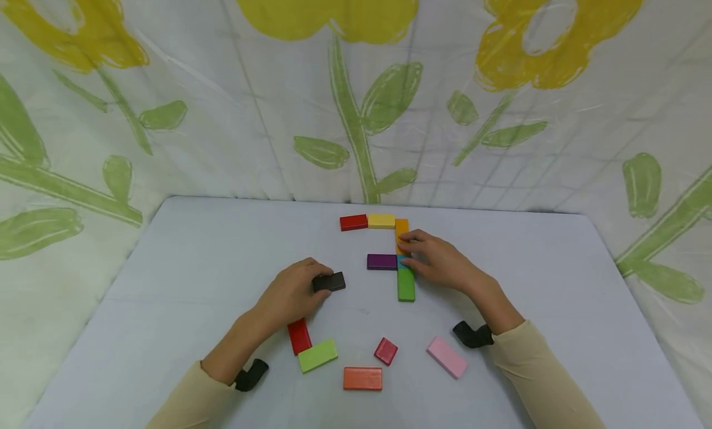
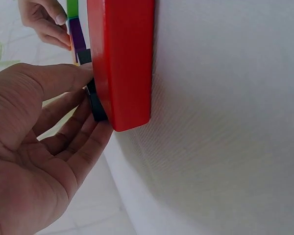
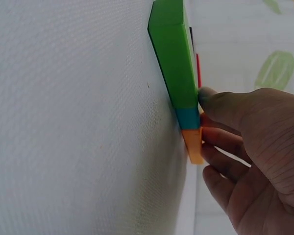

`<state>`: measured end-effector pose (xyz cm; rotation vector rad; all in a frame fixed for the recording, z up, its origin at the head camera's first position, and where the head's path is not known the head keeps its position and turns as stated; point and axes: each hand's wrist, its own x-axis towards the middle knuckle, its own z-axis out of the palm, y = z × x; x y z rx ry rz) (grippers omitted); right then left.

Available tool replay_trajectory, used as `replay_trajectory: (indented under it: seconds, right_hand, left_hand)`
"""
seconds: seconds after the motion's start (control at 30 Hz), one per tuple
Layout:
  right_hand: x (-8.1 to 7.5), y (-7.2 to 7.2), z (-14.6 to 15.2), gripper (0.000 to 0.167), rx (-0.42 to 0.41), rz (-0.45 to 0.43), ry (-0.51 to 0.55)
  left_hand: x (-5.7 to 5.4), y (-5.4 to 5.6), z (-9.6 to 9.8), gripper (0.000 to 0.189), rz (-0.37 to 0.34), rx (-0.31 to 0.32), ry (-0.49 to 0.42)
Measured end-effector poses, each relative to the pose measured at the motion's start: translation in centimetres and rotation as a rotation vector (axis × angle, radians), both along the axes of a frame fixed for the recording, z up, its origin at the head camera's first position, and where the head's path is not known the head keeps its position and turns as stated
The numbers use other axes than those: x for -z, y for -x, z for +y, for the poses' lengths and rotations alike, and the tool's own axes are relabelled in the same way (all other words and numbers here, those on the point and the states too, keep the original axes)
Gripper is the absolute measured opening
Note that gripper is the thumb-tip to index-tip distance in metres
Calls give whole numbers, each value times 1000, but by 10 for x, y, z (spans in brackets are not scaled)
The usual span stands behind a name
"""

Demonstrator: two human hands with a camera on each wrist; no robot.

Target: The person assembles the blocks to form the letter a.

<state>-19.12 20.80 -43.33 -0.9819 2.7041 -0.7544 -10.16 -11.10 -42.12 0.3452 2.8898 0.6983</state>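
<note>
My left hand (image 1: pixel 292 296) pinches a black block (image 1: pixel 329 282) between thumb and fingers, left of the middle of the table. In the left wrist view, a large red block (image 2: pixel 125 63) partly hides the dark block (image 2: pixel 97 105) at the fingertips. My right hand (image 1: pixel 439 259) touches a column where an orange block (image 1: pixel 402 229), a small blue block (image 1: pixel 402 263) and a green block (image 1: pixel 406 285) lie end to end. Its fingertips rest about the orange and blue blocks. Left of the blue block, a purple block (image 1: pixel 381 262) abuts the column.
A yellow block (image 1: pixel 381 221) and a red block (image 1: pixel 353 222) run left from the column's top. Nearer lie another red block (image 1: pixel 299 336), a lime block (image 1: pixel 318 355), an orange-red block (image 1: pixel 363 378), a small crimson block (image 1: pixel 386 351) and a pink block (image 1: pixel 447 357). A flower-printed curtain (image 1: pixel 267 107) stands behind.
</note>
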Motion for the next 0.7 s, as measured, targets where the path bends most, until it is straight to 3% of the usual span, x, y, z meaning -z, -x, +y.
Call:
replay_trajectory:
  seconds: [0.7]
  right_hand:
    - [-2,-1,-2,45,5,-2,-10]
  left_hand:
    - [1,4,-2,39,9,6,-8]
